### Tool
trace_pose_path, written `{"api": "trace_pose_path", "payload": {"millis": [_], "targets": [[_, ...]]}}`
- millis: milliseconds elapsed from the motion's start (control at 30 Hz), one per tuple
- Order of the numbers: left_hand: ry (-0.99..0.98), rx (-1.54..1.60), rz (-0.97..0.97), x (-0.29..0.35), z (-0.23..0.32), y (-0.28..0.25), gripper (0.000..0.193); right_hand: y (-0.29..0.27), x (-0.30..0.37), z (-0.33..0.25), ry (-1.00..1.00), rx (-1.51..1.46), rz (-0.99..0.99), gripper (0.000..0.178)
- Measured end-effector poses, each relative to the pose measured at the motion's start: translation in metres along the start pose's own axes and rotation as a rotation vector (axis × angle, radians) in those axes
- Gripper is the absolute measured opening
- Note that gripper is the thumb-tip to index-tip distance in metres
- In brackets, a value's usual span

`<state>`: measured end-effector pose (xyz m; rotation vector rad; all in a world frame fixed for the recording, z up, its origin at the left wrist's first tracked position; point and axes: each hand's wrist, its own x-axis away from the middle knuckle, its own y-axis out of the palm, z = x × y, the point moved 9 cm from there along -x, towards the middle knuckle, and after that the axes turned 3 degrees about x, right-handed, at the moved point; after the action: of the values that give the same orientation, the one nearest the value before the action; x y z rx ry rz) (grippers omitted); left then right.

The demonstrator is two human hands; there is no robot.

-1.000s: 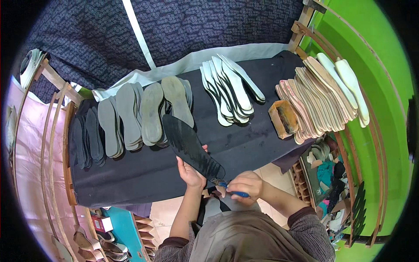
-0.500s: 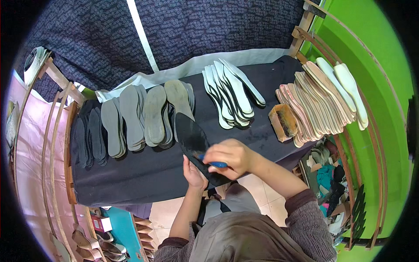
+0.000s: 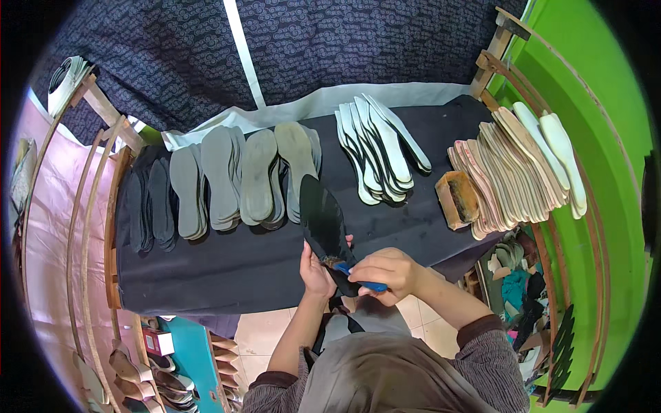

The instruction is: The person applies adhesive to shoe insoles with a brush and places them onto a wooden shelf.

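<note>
My left hand grips a black insole from beneath, its fingertips curling past the far edge. The insole is held above the near edge of the table, its broad end pointing away from me. Closed round a small brush with a blue handle is my right hand. The brush's bristle end meets the insole's upper face near its narrow middle, beside my left fingers. Beyond the insole lie stacks of grey insoles.
White-topped insoles fan out at the back middle. An open cut container, brown with dark residue inside, stands beside a long row of beige insoles at right. Wooden rails flank the black-covered table.
The brush has moved along the insole toward its near end. The insole now points more directly away from me, and the whole view has shifted slightly.
</note>
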<state>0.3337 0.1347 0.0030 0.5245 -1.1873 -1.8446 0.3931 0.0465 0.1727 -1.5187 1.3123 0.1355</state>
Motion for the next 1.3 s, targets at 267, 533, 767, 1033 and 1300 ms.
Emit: {"api": "trace_pose_path", "payload": {"millis": [267,533,767,1033,1300], "targets": [[-0.009,0.157,-0.104,-0.002,-0.006,-0.009,0.046,-0.024,-0.021,0.019,0.090,0.093,0.344,0.015],[0.020,0.052,-0.018,-0.002,-0.001,-0.007,0.049,0.003,0.021,-0.003,0.115,0.123,0.236,0.015],[0.012,0.082,-0.044,-0.001,-0.003,-0.003,0.051,-0.028,0.025,0.013,0.296,0.103,0.363,0.009],[0.011,0.152,0.007,-0.002,-0.006,-0.003,0.054,-0.024,-0.010,0.029,0.081,0.228,0.339,0.025],[-0.016,0.046,-0.023,-0.002,-0.005,0.001,0.057,-0.012,0.033,-0.005,0.140,0.119,0.114,0.030]]}}
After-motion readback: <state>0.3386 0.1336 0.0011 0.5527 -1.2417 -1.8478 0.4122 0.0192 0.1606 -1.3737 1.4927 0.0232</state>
